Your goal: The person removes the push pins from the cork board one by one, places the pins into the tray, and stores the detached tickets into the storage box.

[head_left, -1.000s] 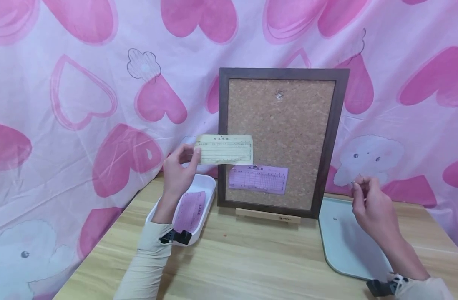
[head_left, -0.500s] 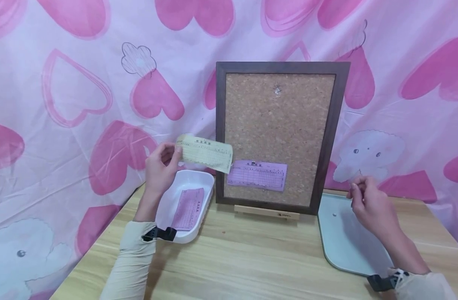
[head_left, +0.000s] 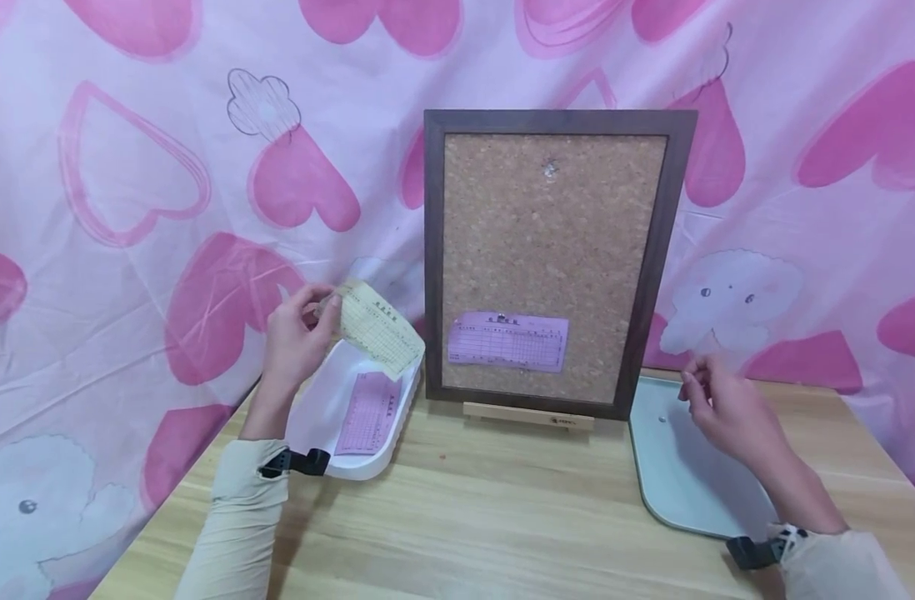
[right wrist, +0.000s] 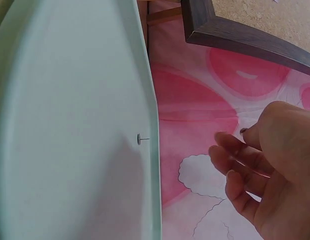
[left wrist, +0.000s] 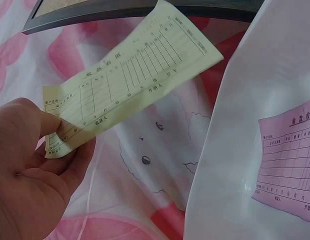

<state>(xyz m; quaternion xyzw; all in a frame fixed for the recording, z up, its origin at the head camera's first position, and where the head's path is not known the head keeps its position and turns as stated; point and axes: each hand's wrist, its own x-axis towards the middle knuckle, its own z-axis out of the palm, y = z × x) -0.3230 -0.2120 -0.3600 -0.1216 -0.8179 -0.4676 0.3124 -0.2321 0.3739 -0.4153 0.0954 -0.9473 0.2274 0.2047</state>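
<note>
My left hand pinches a pale yellow receipt slip by one short end, thumb on the printed face. The slip slants down over the white tub, where a pink receipt slip lies. Upright at the middle back is a dark-framed cork board. A purple receipt slip is pinned low on it. Over the far part of the pale green tray, my right hand holds thumb and fingers together at a small dark thumbtack. Another thumbtack lies on the tray.
A small shiny cluster sits near the top of the cork. The board leans on a wooden stand on the wooden table. A pink heart-patterned cloth hangs behind everything.
My left hand has drawn the yellow receipt slip leftward and down from in front of the board to over the tub, tilting it. My right hand stays nearly in place.
</note>
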